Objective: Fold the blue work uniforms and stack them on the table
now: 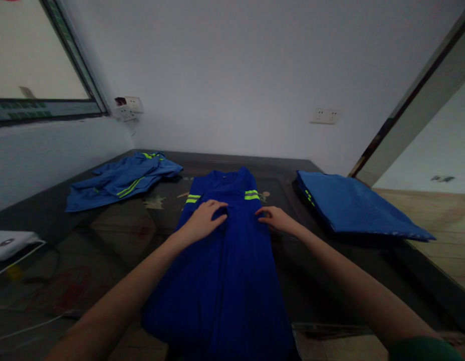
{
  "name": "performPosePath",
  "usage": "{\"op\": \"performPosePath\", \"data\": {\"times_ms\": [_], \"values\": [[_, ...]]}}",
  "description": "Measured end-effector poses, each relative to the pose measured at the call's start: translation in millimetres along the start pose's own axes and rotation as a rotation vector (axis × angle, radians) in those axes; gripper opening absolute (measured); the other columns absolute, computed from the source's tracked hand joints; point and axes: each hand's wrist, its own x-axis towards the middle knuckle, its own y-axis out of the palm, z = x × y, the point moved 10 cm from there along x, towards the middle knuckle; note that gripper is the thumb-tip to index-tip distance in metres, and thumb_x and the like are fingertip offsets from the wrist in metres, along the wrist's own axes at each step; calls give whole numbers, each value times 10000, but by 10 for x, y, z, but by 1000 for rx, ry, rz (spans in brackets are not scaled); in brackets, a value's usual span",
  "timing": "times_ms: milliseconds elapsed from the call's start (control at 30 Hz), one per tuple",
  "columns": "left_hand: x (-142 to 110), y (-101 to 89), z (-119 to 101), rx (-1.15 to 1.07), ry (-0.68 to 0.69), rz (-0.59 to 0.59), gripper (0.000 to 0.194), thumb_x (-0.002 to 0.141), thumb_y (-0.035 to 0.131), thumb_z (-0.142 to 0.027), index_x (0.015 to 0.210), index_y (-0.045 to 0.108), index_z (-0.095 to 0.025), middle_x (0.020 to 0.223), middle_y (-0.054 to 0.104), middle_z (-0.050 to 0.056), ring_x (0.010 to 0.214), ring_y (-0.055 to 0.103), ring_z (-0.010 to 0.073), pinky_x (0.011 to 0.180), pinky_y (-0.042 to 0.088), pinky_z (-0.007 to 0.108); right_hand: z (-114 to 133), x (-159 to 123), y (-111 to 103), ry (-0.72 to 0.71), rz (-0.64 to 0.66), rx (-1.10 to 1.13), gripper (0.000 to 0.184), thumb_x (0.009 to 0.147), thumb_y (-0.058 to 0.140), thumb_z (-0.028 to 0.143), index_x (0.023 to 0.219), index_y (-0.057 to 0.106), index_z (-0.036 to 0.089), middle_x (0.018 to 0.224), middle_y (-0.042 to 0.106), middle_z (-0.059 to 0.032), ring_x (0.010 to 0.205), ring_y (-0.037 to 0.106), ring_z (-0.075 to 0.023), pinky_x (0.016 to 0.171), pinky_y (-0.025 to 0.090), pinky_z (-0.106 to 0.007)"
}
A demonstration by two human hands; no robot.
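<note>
A dark blue work jacket (242, 260) with yellow-green and grey stripes lies flat on the dark table, its collar toward the wall and its lower end hanging toward me over the near edge. My left hand (204, 219) is over the left half of its front, near the middle seam, thumb and fingers apart. At the garment's right edge, just below the stripe, is my right hand (276, 219). Its thumb and fingertips are slightly apart on or just above the cloth; no fabric shows pinched between them.
A crumpled blue garment (123, 175) with yellow-green stripes lies at the far left of the table (285, 173). To the right is a folded stack of blue clothing (360, 203). A white device (12, 244) with a cable sits at the left edge. Sockets (325, 116) are on the wall behind.
</note>
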Motion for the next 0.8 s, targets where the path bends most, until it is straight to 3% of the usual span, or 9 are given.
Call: {"op": "performPosePath", "data": {"times_ms": [67, 100, 167, 233, 333, 467, 633, 733, 800], "values": [[296, -192, 525, 147, -212, -128, 470, 902, 468, -391, 1294, 533, -141, 1298, 535, 165, 1224, 483, 290, 1057, 342, 434, -27, 137, -220, 4, -65, 1, 208, 843, 595, 271, 959, 718, 149, 570, 599, 3, 487, 544, -116, 521, 395, -229], [410, -213, 799, 183, -330, -127, 515, 895, 467, -409, 1310, 510, -107, 1322, 512, 199, 1251, 459, 322, 1058, 330, 451, -42, 228, -333, 8, -102, 17, 230, 862, 567, 294, 946, 716, 141, 560, 598, 1, 478, 543, -117, 518, 393, -228], [579, -148, 1250, 181, -508, -52, 577, 888, 453, -452, 1310, 492, -60, 1333, 502, 247, 1270, 442, 367, 1043, 332, 467, -24, 447, -545, -26, -176, 37, 240, 873, 539, 293, 955, 710, 146, 595, 627, -8, 507, 564, -123, 538, 412, -229], [711, -31, 1499, 119, -572, 41, 576, 878, 449, -480, 1262, 527, -58, 1275, 565, 243, 1219, 507, 361, 1002, 380, 435, 66, 697, -744, -117, -265, 7, 205, 854, 553, 241, 966, 707, 166, 732, 686, -33, 635, 616, -142, 626, 453, -241], [845, 58, 1611, 59, -553, 99, 514, 834, 501, -514, 1146, 610, -121, 1143, 671, 166, 1080, 619, 310, 905, 462, 357, 182, 1135, -946, -223, -352, -62, 257, 844, 541, 159, 1053, 689, 179, 1007, 704, -77, 896, 640, -177, 827, 473, -289], [887, 95, 1688, -144, -510, 87, 574, 702, 652, -568, 1099, 637, -153, 1112, 691, 125, 1086, 619, 313, 888, 483, 349, 111, 1818, -955, -182, -293, -69, 408, 843, 467, 55, 1197, 629, 175, 1180, 662, -98, 1073, 607, -182, 965, 443, -331], [849, 132, 1896, -609, -535, 79, 672, 619, 750, -525, 1150, 577, -152, 1126, 675, 112, 1082, 612, 295, 878, 503, 367, -125, 2362, -597, -140, -112, -76, 353, 798, 566, 63, 1117, 681, 162, 1120, 702, -81, 997, 656, -176, 878, 504, -278], [822, 129, 1937, -731, -566, 152, 770, 590, 788, -452, 1235, 495, -152, 1148, 654, 126, 1015, 642, 263, 840, 523, 357, -336, 2451, -372, -108, -28, -118, 240, 829, 611, 191, 1044, 716, 167, 1057, 723, -86, 934, 673, -196, 833, 515, -285], [823, 57, 1859, -790, -511, 197, 911, 580, 806, -395, 1359, 389, -175, 1258, 596, 151, 1061, 626, 256, 863, 516, 352, -464, 2465, -302, -86, -15, -160, 222, 862, 588, 248, 1020, 725, 171, 1039, 724, -97, 940, 666, -210, 851, 499, -311]]}}
